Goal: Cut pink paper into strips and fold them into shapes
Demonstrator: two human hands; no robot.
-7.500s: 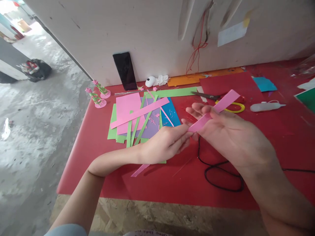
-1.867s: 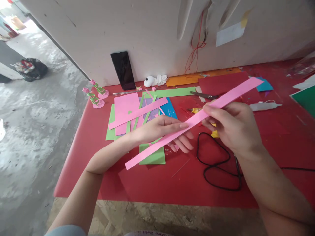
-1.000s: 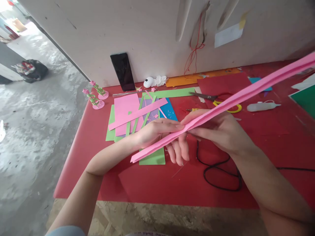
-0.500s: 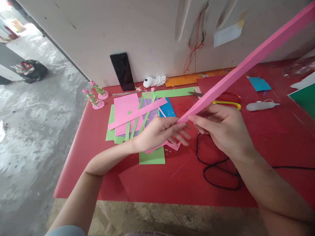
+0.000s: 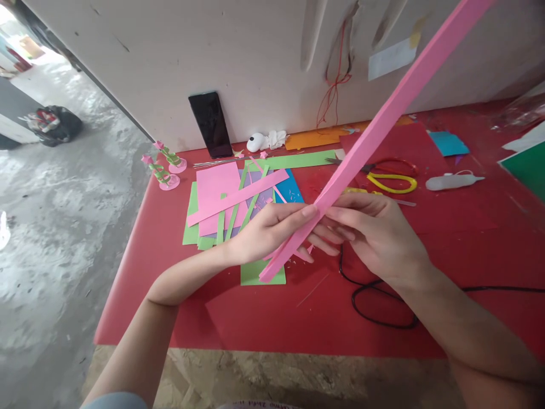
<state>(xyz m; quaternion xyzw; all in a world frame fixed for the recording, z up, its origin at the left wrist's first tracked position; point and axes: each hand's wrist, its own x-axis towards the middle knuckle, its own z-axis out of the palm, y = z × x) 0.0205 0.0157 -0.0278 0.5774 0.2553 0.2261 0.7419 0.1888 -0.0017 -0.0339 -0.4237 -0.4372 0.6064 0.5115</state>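
A long pink paper strip (image 5: pixel 383 119) slants from near the table up past the top right of the view. My left hand (image 5: pixel 272 230) pinches its lower part, thumb on top. My right hand (image 5: pixel 374 233) meets it from the right, fingers closed on the same stretch of the strip. Both hands hover over the red table (image 5: pixel 298 318), just right of a pile of pink, green, purple and blue paper pieces (image 5: pixel 234 204).
Scissors with yellow and red handles (image 5: pixel 389 176) and a white glue bottle (image 5: pixel 451 182) lie behind my right hand. A black cord (image 5: pixel 374 301) loops under my right wrist. A dark phone (image 5: pixel 210 125) leans on the wall; two small paper figures (image 5: pixel 164 167) stand at the left edge.
The strip, once short and flat across the hands, has lengthened, then swung upward; its far end now rises steeply out of view and its near end dips toward the table.
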